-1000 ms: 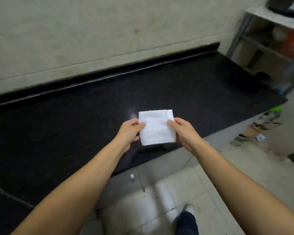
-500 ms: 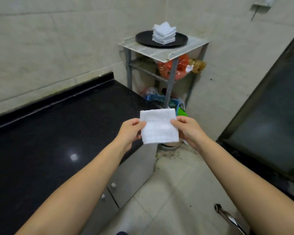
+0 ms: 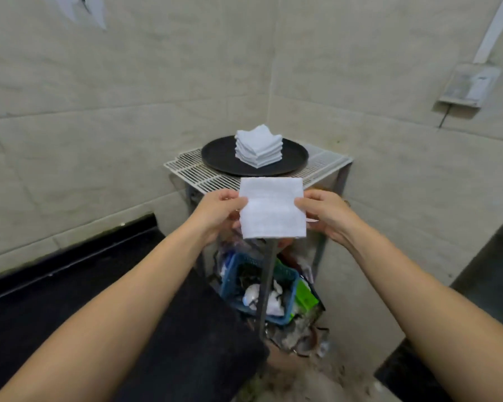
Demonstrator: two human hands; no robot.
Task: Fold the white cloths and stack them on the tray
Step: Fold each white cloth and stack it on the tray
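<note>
Both hands pinch one small folded square of white cloth [image 3: 273, 211] in the air, the left hand [image 3: 217, 211] on its left edge and the right hand [image 3: 327, 214] on its right, thumbs on the near face. A second ago it hung over the black counter [image 3: 70, 300]; now the white wire rack [image 3: 192, 172] stands just beyond it, so I judge placing comes next. The cloth looks flat and ribbed. Farther off, the round black tray [image 3: 218, 155] bears a neat stack of folded white cloths [image 3: 258, 147].
</note>
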